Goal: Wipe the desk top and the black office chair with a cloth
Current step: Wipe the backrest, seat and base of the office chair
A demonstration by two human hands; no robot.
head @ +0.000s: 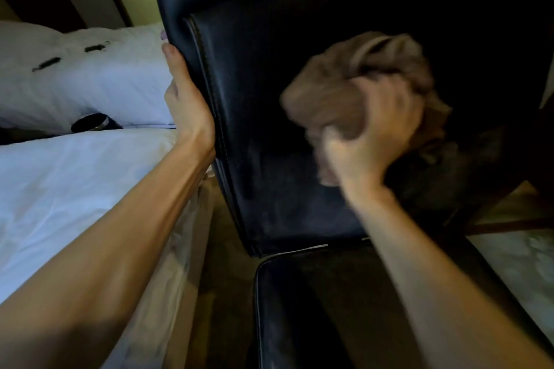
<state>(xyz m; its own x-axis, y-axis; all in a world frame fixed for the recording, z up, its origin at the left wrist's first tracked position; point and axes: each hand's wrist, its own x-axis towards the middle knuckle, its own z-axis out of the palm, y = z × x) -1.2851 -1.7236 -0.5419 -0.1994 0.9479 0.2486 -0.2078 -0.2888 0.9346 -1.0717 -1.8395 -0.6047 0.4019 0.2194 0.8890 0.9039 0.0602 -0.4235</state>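
The black office chair (263,105) fills the middle of the head view, its leather backrest facing me and its seat (314,308) below. My left hand (187,99) grips the backrest's left edge, thumb up along the side and fingers hidden behind it. My right hand (368,135) holds a bunched brown cloth (338,90) and presses it against the backrest's right half. The hand and cloth are blurred.
A bed with white sheets (75,183) and a white pillow (90,75) lies close along the chair's left side. A dark round cup (90,123) sits between pillow and sheet. A wooden piece of furniture (509,219) stands at the right, carpet below.
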